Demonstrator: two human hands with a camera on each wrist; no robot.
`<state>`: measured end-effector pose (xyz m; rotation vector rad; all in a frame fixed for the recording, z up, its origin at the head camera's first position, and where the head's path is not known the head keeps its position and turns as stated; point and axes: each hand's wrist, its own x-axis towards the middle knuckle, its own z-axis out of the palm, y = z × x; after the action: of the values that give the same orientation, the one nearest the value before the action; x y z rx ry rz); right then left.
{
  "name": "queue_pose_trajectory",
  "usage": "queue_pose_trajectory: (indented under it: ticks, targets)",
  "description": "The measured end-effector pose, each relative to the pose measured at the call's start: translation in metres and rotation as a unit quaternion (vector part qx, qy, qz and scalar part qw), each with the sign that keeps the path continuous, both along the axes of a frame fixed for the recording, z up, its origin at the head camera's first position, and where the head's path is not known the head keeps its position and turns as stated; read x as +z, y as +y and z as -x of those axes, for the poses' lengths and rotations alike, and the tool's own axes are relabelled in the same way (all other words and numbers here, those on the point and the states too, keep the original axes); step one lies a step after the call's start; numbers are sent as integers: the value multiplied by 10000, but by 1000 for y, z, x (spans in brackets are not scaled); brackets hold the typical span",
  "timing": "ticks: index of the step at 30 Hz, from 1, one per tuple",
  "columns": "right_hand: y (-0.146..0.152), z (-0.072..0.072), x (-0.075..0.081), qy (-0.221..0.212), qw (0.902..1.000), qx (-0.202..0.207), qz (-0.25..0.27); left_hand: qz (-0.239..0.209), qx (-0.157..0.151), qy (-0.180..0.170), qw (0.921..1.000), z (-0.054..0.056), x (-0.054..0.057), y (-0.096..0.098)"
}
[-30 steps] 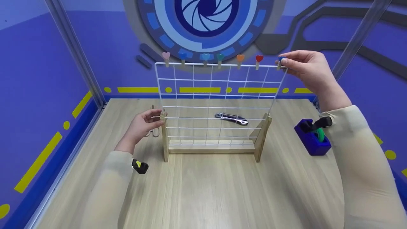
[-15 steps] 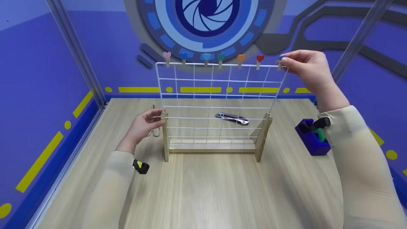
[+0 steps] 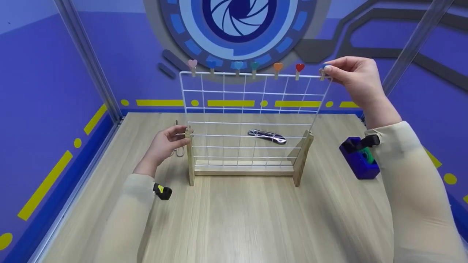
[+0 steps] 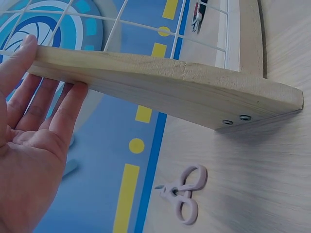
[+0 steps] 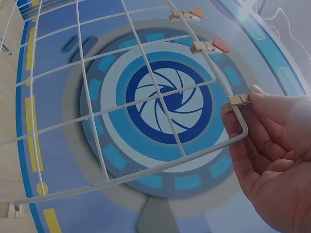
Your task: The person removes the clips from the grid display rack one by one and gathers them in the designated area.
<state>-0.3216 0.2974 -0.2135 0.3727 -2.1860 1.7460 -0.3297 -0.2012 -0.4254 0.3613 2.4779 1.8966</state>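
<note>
I am seeing the right hand (image 3: pixel 360 78) pinching a small wooden clip with a blue heart (image 5: pixel 238 100) between its thumb and fingers. That clip is sitting across the top wire of the white wire grid rack (image 3: pixel 242 109), close to the rack's right corner. The left hand (image 3: pixel 162 144) is gripping the pale wooden side post (image 4: pixel 170 87) at the rack's left end, with its thumb on one side and its fingertips on the other, only as far apart as the wood is thick.

Along the rack's top wire I am seeing more heart clips standing in a row: pink (image 3: pixel 192 64), blue, light blue, green, orange and red (image 3: pixel 299 67). A black and silver folding knife (image 3: pixel 267 136) is lying behind the rack. Scissors with pale pink handles (image 4: pixel 184 191) are lying left of it. A blue tape holder with a green roll (image 3: pixel 360 160) is standing right of the rack. The light wood table (image 3: pixel 237 219) is holding up the rack.
</note>
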Motion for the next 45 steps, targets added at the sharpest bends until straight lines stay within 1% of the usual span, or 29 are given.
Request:
queue_pose_trajectory:
  ticks: [4, 8, 11, 15, 18, 21, 25, 31, 34, 36, 40, 45]
  targets:
    - [0, -1, 4, 101, 9992, 98, 377, 24, 19, -6, 10000, 0, 0, 1]
    - [0, -7, 9, 244, 9973, 221, 651, 31, 27, -24, 10000, -1, 1, 1]
    - [-1, -13, 11, 351, 9967, 314, 657, 28, 23, -7, 10000, -1, 0, 1]
    - [-4, -20, 8, 441, 9963, 425, 597, 44, 56, 6, 10000, -1, 0, 1]
    - [-6, -25, 4, 471, 9963, 469, 552, 22, 78, -17, 10000, -2, 0, 1]
    - [-9, -29, -3, 410, 9958, 526, 624, 27, 63, 20, 10000, -3, 1, 1]
    - [-14, -36, -16, 154, 9947, 640, 794, -42, 68, 55, 10000, -3, 1, 1]
    - [-25, -49, -42, -287, 9923, 749, 947, -56, 83, 33, 9999, -1, -2, 0]
    - [-33, -56, -57, -433, 9930, 772, 780, -78, 89, 19, 9999, -2, -2, 0]
    - [-39, -60, -67, -510, 9945, 777, 479, -100, 81, 12, 9999, -3, -2, 1]
    - [-51, -67, -89, -650, 9940, 874, 130, -161, 95, -29, 9998, -3, -2, 1]
    - [-64, -72, -120, -784, 9914, 1044, 71, -84, 103, -5, 9999, -3, -2, 0]
